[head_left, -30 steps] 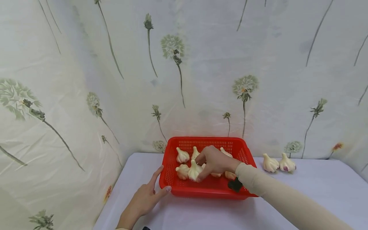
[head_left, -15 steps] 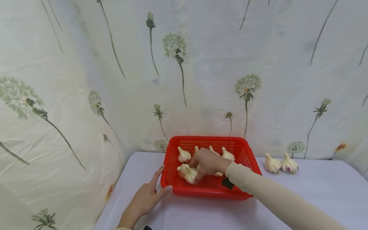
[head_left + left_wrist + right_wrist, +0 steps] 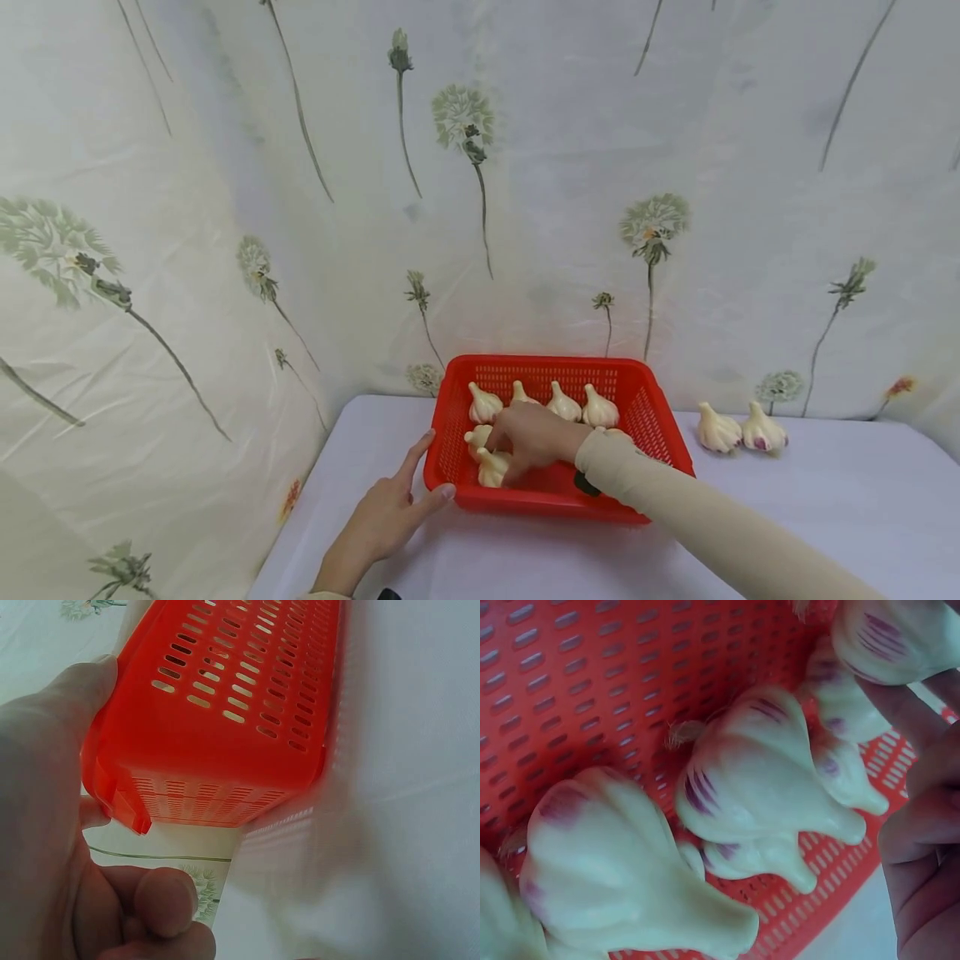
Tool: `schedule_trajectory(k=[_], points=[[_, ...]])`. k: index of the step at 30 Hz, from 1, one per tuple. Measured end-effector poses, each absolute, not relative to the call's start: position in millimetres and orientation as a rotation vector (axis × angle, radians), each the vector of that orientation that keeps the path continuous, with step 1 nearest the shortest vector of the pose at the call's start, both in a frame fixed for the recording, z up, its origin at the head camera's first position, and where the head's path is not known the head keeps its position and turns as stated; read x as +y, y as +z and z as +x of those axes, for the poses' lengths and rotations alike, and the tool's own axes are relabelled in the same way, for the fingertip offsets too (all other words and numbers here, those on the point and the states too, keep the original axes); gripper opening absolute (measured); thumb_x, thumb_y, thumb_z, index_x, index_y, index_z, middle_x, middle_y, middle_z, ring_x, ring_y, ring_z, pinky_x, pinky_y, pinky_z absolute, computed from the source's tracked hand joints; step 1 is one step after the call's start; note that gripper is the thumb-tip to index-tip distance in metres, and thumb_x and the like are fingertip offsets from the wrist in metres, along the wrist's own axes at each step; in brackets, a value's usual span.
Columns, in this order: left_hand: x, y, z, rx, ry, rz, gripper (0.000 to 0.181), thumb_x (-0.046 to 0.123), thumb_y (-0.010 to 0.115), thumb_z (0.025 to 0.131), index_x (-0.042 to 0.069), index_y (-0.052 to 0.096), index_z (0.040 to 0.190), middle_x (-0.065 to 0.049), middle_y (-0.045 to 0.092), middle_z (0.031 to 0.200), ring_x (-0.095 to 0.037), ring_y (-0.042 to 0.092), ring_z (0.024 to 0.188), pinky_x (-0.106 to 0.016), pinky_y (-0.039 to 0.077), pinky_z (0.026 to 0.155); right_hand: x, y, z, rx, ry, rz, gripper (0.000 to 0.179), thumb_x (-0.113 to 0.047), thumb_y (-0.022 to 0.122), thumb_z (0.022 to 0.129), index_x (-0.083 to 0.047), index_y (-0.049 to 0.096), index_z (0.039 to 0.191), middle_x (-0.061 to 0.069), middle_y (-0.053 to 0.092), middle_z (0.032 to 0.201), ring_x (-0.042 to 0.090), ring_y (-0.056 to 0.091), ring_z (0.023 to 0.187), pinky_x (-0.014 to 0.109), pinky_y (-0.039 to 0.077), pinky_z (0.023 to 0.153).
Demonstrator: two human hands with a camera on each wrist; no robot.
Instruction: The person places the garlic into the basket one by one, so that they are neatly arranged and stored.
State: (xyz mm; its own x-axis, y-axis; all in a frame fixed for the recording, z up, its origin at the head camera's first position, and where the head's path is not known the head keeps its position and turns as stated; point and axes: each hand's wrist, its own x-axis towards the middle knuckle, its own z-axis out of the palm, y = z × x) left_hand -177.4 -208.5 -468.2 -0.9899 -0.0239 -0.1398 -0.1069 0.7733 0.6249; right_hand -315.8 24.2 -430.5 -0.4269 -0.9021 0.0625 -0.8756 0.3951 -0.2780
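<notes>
My left hand (image 3: 386,512) holds the near left corner of a red plastic basket (image 3: 558,500), with thumb and index finger spread along its rim. In the left wrist view the other fingers are curled below that rim. My right hand (image 3: 532,435) reaches into the basket's left part and holds a garlic bulb (image 3: 492,471) by its side, low in the basket. The same held garlic bulb (image 3: 900,637) shows at the upper right in the right wrist view. Several other bulbs lie in the basket, including a back-row garlic bulb (image 3: 600,408); my right hand and sleeve hide part of them.
Two more garlic bulbs, a left one (image 3: 718,429) and a right one (image 3: 763,431), lie on the white table (image 3: 817,483) right of the basket. A dandelion-patterned curtain (image 3: 555,208) hangs close behind the basket and along the left side.
My right hand has moved left and toward the basket's near side with the garlic bulb, lowering it into the front left. The left hand has stayed on the corner.
</notes>
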Motion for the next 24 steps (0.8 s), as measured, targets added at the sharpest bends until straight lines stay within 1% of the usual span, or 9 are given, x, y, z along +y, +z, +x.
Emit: schedule_trajectory(k=[3, 6, 10, 12, 17, 21, 24], points=[[-208, -468, -178, 2.839, 1.008, -0.104, 0.084, 0.081, 0.05, 0.081, 0.052, 0.017, 0.152, -0.004, 0.049, 0.063, -0.019, 0.047, 0.055, -0.028, 0.039, 0.048, 21, -437, -318, 2.533, -0.389, -1.658, 0.019, -0.032, 0.091, 0.064, -0.032, 0.073, 0.071, -0.022, 0.047, 0.055, 0.001, 0.042, 0.06, 0.021, 0.034, 0.052], [-208, -468, -178, 2.843, 1.005, -0.104, 0.084, 0.081, 0.05, 0.08, 0.053, 0.016, 0.152, -0.004, 0.049, 0.063, -0.019, 0.047, 0.056, -0.029, 0.04, 0.048, 17, -440, -319, 2.514, -0.391, -1.639, 0.018, -0.031, 0.091, 0.066, -0.034, 0.074, 0.072, -0.024, 0.049, 0.056, 0.0, 0.04, 0.057, 0.02, 0.034, 0.048], [-208, -468, -179, 2.855, 1.004, -0.096, 0.084, 0.078, 0.052, 0.082, 0.052, 0.016, 0.152, -0.005, 0.049, 0.064, -0.019, 0.048, 0.057, -0.029, 0.043, 0.049, 13, -439, -317, 2.515, -0.377, -1.598, 0.02, -0.031, 0.091, 0.067, -0.035, 0.078, 0.081, -0.024, 0.06, 0.063, 0.0, 0.046, 0.061, 0.02, 0.04, 0.052], [-208, -468, -179, 2.857, 1.002, -0.088, 0.083, 0.077, 0.052, 0.082, 0.052, 0.015, 0.153, -0.005, 0.05, 0.064, -0.019, 0.048, 0.056, -0.029, 0.044, 0.049, 12, -437, -315, 2.518, -0.358, -1.574, 0.019, -0.032, 0.091, 0.068, -0.034, 0.078, 0.082, -0.022, 0.06, 0.062, 0.002, 0.046, 0.062, 0.021, 0.04, 0.051], [-208, -467, -178, 2.851, 1.006, -0.074, 0.084, 0.078, 0.052, 0.082, 0.051, 0.015, 0.153, -0.006, 0.05, 0.064, -0.019, 0.048, 0.056, -0.03, 0.046, 0.05, 10, -436, -313, 2.524, -0.345, -1.51, 0.026, -0.036, 0.09, 0.071, -0.031, 0.078, 0.093, -0.017, 0.06, 0.065, 0.003, 0.046, 0.061, 0.021, 0.04, 0.052], [-208, -467, -178, 2.85, 1.001, -0.076, 0.085, 0.079, 0.05, 0.082, 0.051, 0.014, 0.153, -0.007, 0.05, 0.066, -0.021, 0.05, 0.059, -0.031, 0.048, 0.053, 9, -437, -311, 2.527, -0.344, -1.513, 0.035, -0.036, 0.089, 0.072, -0.029, 0.078, 0.104, -0.015, 0.063, 0.071, 0.004, 0.049, 0.063, 0.021, 0.044, 0.056], [-209, -466, -178, 2.852, 0.991, -0.077, 0.085, 0.08, 0.049, 0.082, 0.051, 0.014, 0.153, -0.006, 0.052, 0.068, -0.021, 0.052, 0.063, -0.033, 0.05, 0.056, 8, -436, -312, 2.533, -0.343, -1.507, 0.039, -0.037, 0.089, 0.072, -0.028, 0.077, 0.108, -0.015, 0.066, 0.076, 0.004, 0.051, 0.065, 0.021, 0.046, 0.059]])
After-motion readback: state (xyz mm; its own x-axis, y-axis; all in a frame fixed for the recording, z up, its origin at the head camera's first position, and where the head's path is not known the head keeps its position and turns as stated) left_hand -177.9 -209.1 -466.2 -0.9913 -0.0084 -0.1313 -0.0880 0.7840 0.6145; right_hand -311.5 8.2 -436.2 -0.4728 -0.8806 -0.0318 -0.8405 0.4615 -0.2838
